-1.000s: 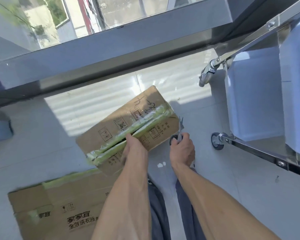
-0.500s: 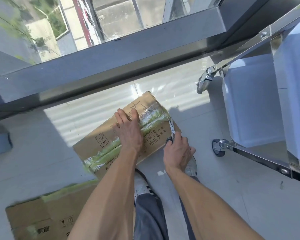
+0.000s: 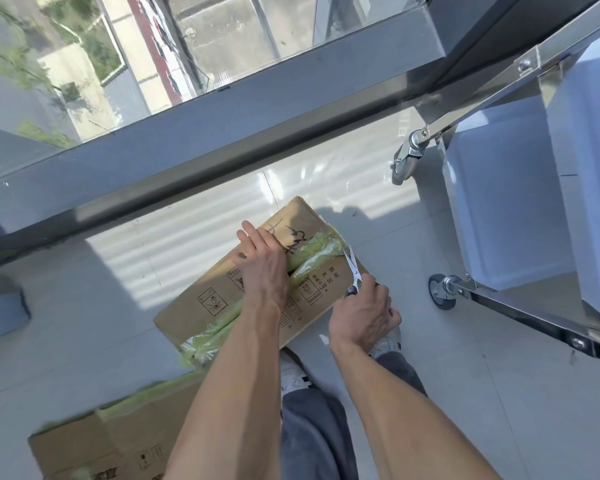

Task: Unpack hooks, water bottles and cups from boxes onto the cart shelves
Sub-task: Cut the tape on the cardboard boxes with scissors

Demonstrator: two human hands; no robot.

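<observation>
Bright daylight through window (image 3: 194, 46), striped glare on floor (image 3: 194, 258), blurred edges

Brown box (image 3: 219, 299), green tape (image 3: 317, 245), silver scissors (image 3: 353, 268).

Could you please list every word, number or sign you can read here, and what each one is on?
"1.65": box, by the green tape.
Chinese print beside it: too small to read surely.
Handling symbols on the box: starburst sign clear, others partly under the left hand.
Handwritten black marks: illegible.
Second box: print blurred.

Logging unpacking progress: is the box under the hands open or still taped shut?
Shut: green tape still seals the box; scissors at its end.
</observation>
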